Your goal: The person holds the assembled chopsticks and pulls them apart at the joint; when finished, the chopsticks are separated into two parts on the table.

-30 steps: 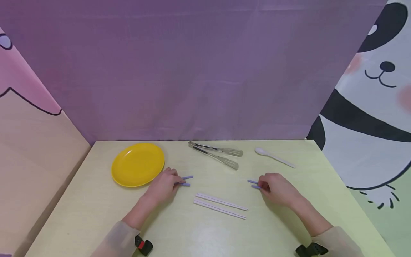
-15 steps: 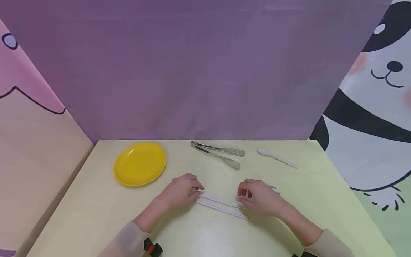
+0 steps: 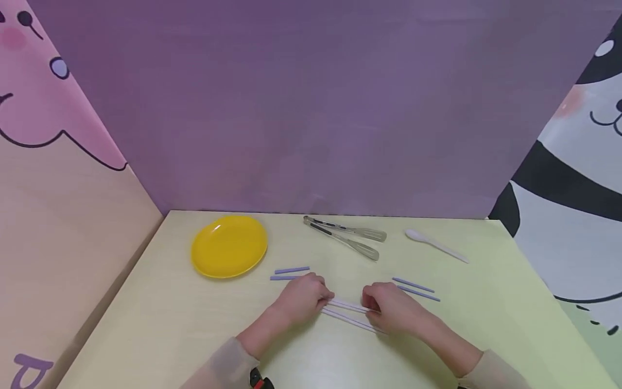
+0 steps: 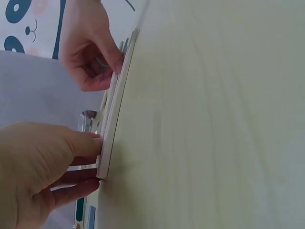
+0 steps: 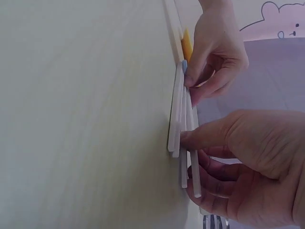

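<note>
Two pairs of slim white chopsticks lie slantwise before me in the head view. My left hand (image 3: 302,294) pinches the left end of the farther pair (image 3: 349,306), and my right hand (image 3: 394,307) holds that pair near its right end. In the right wrist view, my right thumb is on one side of these sticks and the fingers curl round the other. The nearer pair (image 3: 347,319) lies alongside, its right end partly beside my right hand. Beyond my left hand are two short purple sticks (image 3: 292,270); two more purple sticks (image 3: 413,284) lie beyond my right hand.
A yellow plate (image 3: 229,247) is at the back left of the pale table (image 3: 160,308). Metal tongs (image 3: 346,236) lie spread at the back middle, with a whitish spoon (image 3: 436,246) to their right. A purple cloth (image 3: 316,108) hangs behind the table's far edge.
Both hands have let go of the purple sticks, which now lie on the table. They have moved inward and nearer, and taken hold of the farther white chopsticks. The head view has shifted leftward.
</note>
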`<action>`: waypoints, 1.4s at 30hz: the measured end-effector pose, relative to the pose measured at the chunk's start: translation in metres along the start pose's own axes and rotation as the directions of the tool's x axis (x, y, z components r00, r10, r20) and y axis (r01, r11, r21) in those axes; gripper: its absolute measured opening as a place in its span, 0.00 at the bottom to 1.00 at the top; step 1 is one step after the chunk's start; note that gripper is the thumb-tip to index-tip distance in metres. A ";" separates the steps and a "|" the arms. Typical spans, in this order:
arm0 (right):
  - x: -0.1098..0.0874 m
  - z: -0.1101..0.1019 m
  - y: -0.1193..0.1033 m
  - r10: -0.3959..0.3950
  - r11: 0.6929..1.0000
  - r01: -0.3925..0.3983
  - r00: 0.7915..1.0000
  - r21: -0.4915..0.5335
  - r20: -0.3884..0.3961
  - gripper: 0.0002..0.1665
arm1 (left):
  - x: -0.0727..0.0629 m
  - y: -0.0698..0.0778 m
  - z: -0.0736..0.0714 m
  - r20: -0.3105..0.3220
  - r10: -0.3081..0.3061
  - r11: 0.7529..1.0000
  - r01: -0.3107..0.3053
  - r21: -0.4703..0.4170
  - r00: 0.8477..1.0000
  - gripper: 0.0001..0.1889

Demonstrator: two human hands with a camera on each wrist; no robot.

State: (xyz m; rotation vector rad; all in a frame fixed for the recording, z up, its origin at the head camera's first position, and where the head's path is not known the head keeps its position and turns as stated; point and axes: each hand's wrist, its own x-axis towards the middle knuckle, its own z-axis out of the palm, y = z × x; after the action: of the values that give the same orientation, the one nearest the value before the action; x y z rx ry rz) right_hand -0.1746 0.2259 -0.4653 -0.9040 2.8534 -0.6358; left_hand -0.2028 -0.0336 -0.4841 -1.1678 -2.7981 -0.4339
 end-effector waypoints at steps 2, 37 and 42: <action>-0.003 0.000 0.003 0.000 1.000 0.000 1.000 0.018 0.002 0.15 | 0.002 0.004 0.003 -0.004 -0.004 1.000 0.004 -0.011 1.000 0.10; -0.007 -0.035 -0.022 -0.269 0.956 0.278 0.958 0.098 -0.095 0.13 | 0.002 0.036 -0.028 -0.110 0.097 0.995 -0.098 -0.001 0.989 0.14; 0.001 -0.048 -0.024 -0.281 0.954 0.286 0.957 0.088 -0.070 0.14 | 0.005 0.027 -0.035 -0.192 0.149 0.988 -0.141 0.055 0.970 0.20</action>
State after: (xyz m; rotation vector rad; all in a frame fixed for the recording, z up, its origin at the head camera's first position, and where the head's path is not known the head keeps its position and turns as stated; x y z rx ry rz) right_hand -0.1721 0.2248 -0.4112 -1.3124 2.7335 -0.8323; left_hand -0.1891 -0.0221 -0.4435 -1.2378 -2.5243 -0.4501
